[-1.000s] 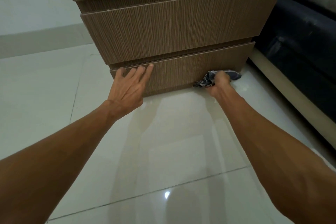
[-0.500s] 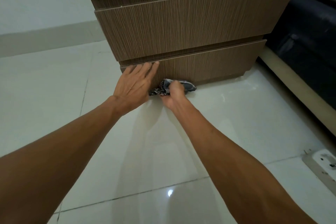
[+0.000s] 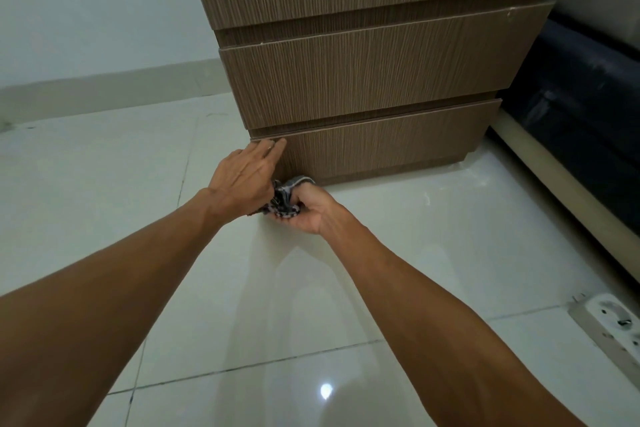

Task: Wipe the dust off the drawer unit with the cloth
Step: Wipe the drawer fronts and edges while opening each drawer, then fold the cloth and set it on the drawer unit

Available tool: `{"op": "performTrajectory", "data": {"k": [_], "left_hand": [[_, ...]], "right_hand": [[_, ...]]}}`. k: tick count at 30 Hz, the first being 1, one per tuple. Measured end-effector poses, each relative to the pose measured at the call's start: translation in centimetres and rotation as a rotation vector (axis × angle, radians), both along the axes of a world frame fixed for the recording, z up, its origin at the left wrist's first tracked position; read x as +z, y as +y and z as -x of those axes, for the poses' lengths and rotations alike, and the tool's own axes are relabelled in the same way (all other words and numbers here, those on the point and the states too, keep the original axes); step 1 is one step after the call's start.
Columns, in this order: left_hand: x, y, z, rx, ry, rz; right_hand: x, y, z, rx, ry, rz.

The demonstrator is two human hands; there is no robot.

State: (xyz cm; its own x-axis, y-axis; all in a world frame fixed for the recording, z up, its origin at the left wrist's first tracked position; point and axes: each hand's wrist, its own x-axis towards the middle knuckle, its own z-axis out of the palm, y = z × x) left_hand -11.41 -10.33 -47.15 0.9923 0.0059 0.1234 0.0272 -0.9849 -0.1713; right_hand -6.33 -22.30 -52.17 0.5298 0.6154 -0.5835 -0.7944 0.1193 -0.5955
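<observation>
A brown wood-grain drawer unit (image 3: pixel 367 80) stands on the tiled floor with three drawer fronts showing. My left hand (image 3: pixel 246 177) lies flat against the left end of the lowest drawer (image 3: pixel 381 146), fingertips at its top edge. My right hand (image 3: pixel 308 210) is closed around a crumpled dark patterned cloth (image 3: pixel 284 199) at the unit's bottom left corner, just off the floor. The cloth sits between both hands and is partly hidden by them.
A dark sofa (image 3: pixel 581 121) with a pale base rail stands right of the unit. A white power strip (image 3: pixel 613 326) lies on the floor at the right edge. A glossy white tile floor (image 3: pixel 277 305) spreads in front, with a wall and skirting at the left.
My right hand has dragged the cloth leftward along the bottom of the lowest drawer, from its right end to its left corner beside my left hand. The view has shifted left.
</observation>
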Motion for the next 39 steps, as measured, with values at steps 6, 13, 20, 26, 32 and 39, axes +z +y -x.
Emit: {"op": "performTrajectory", "data": {"k": [6,13,20,26,32,39], "left_hand": [[1.3,0.8,1.6,0.153,0.199,0.302],[2.5,0.2,1.3,0.392,0.508,1.043],[-0.8,0.2,0.6,0.705,0.438,1.617],[2.5,-2.2,3.6,0.978,0.308,1.779],[13.5,-5.2,7.6,1.133,0.284,1.812],[29.3,-6.1,10.0,1.246,0.366,1.794]], "right_hand": [[1.5,-2.3,-0.1,0.322,-0.181,0.169],[2.5,-4.9,-2.4,0.478,-0.275,0.227],[2.7,-6.9,-3.3,0.304,-0.176,0.287],[8.0,-8.5,0.1,0.220,0.011,0.287],[17.8,-9.7,5.4,0.122,-0.013,0.490],[33.3,-9.6,7.8,0.143,-0.030,0.594]]}}
